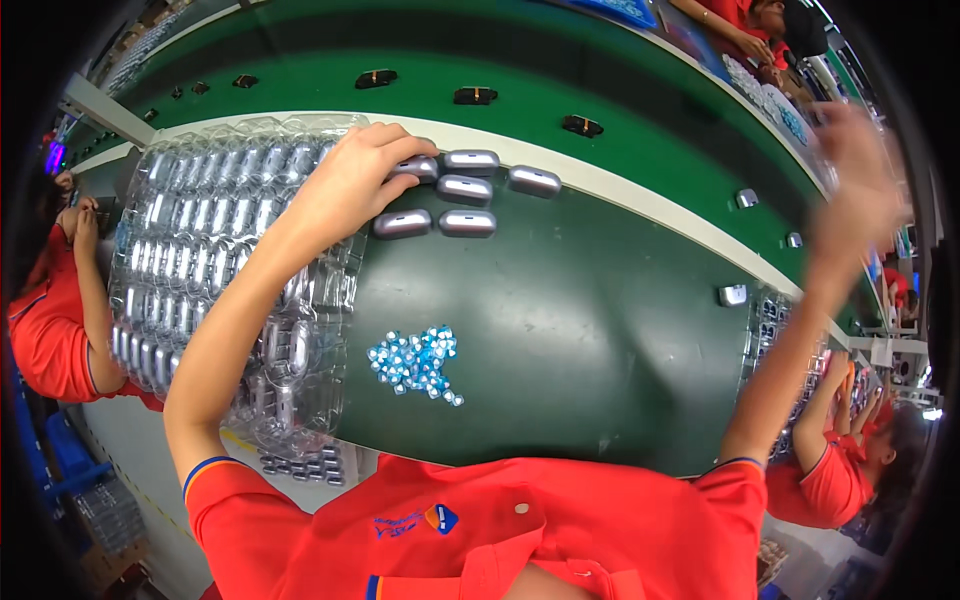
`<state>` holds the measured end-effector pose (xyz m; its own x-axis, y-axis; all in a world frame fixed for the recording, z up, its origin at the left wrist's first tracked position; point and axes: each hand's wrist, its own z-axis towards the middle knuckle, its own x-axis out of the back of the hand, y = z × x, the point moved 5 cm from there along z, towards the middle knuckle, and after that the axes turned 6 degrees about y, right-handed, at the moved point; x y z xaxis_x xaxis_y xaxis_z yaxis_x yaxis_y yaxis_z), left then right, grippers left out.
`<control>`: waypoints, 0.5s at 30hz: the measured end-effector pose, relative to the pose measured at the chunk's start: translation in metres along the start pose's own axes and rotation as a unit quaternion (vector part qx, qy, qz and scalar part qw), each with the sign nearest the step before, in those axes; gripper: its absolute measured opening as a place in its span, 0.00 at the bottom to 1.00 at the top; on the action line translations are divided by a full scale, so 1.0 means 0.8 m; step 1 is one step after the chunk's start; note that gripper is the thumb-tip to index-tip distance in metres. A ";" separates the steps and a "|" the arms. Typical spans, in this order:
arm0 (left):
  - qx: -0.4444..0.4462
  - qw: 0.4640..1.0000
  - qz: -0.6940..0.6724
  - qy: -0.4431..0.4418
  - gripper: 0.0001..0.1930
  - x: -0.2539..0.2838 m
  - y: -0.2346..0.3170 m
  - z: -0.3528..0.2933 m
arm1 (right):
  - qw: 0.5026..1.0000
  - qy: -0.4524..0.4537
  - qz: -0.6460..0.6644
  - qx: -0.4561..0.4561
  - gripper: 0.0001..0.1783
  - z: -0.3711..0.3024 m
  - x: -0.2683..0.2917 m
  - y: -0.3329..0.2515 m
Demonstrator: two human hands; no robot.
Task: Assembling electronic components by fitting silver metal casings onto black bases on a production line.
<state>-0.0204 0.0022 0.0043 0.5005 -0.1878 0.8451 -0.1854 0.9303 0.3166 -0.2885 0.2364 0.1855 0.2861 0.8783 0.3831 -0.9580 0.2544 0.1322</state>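
Left hand [350, 180] of the person in red has its thumb and fingers pinched round a silvery, rounded, pill-shaped case [421, 168], just off the upper right edge of that big clear plastic moulded tray [335, 345]; five matching silvery cases [466, 189] sit a bit further right of the tray. Right hand [858, 185] is way off to the tray's right, so blurred I honestly can't tell its grip. Little blue-and-white pile [413, 362] lies just right of the tray's lower half.

The raised right hand [857, 185] is blurred, its fingers indistinct.
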 end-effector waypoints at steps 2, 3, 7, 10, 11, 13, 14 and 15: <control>0.011 1.000 -0.008 0.002 0.15 0.006 0.002 0.002 | 0.900 -0.317 0.082 -0.287 0.28 -0.104 -0.123 -0.022; 0.018 0.999 -0.027 0.015 0.15 0.011 0.006 0.008 | 0.878 -0.374 0.070 -0.291 0.33 -0.138 -0.163 -0.022; 0.059 0.994 -0.083 0.044 0.17 0.033 0.016 0.026 | 0.858 -0.437 -0.020 -0.268 0.34 -0.169 -0.239 -0.047; 0.090 0.981 -0.154 0.070 0.18 0.026 0.011 0.042 | 0.899 -0.359 -0.020 -0.248 0.29 -0.179 -0.291 -0.046; 0.110 0.969 -0.202 0.085 0.18 0.021 0.005 0.048 | 0.899 -0.359 -0.020 -0.249 0.29 -0.180 -0.298 -0.040; 0.129 0.957 -0.236 0.105 0.18 0.014 0.003 0.064 | 0.891 -0.369 0.043 -0.262 0.24 -0.177 -0.310 -0.027; 0.127 0.949 -0.270 0.098 0.18 0.004 0.003 0.075 | 0.884 -0.375 0.073 -0.268 0.21 -0.178 -0.315 -0.022; 0.126 0.941 -0.300 0.094 0.18 -0.002 0.001 0.083 | 0.886 -0.373 0.082 -0.265 0.21 -0.176 -0.315 -0.022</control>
<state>-0.0772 -0.0178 0.0319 0.7152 -0.5743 0.3983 -0.0052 0.5655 0.8247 -0.3463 0.0671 -0.0420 -0.1135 0.4600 0.8806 -0.8056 0.4762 -0.3525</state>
